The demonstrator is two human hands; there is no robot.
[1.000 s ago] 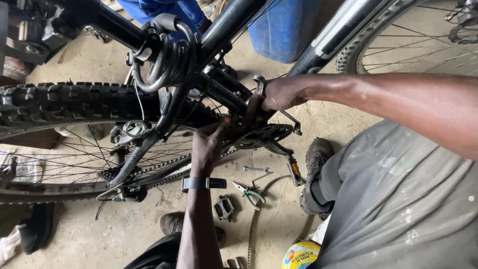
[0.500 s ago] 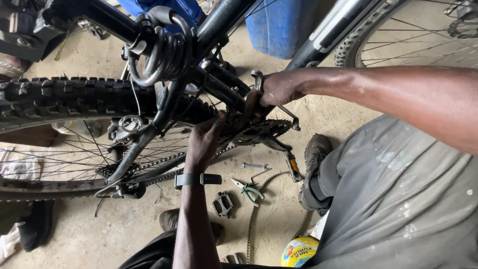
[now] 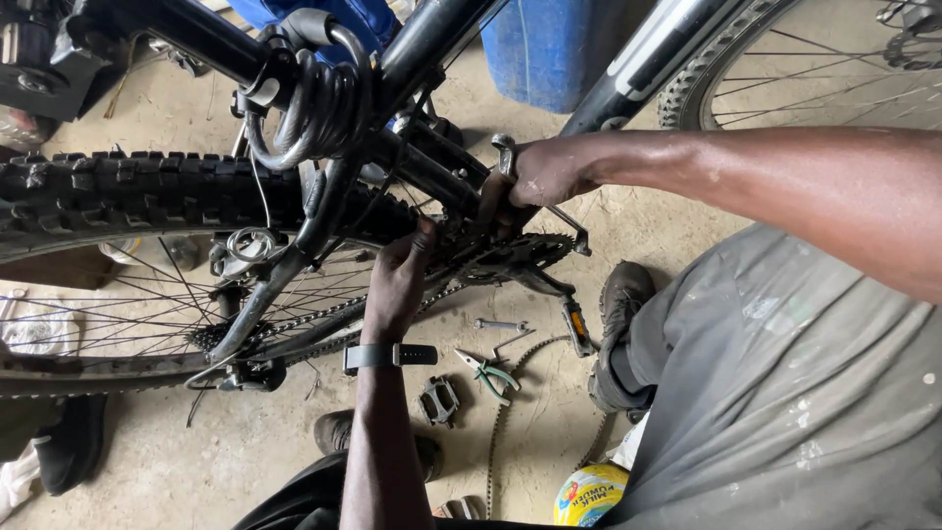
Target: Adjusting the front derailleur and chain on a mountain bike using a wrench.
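A black bicycle stands in front of me. My right hand is closed around a metal spanner set against the frame just above the chainring. My left hand, with a black watch on the wrist, reaches up beside the chain and the tubes next to the chainring. Its fingers are curled there, and the tips are hidden against the dark parts. A pedal hangs below the chainring.
The knobbly rear tyre crosses the left side, with a coiled cable lock on the frame above it. On the floor lie a spanner, green-handled pliers, a loose pedal, a chain and a yellow tin. A blue barrel and another wheel stand behind.
Both hands stay at the same spots on the bicycle. Only the view has shifted slightly.
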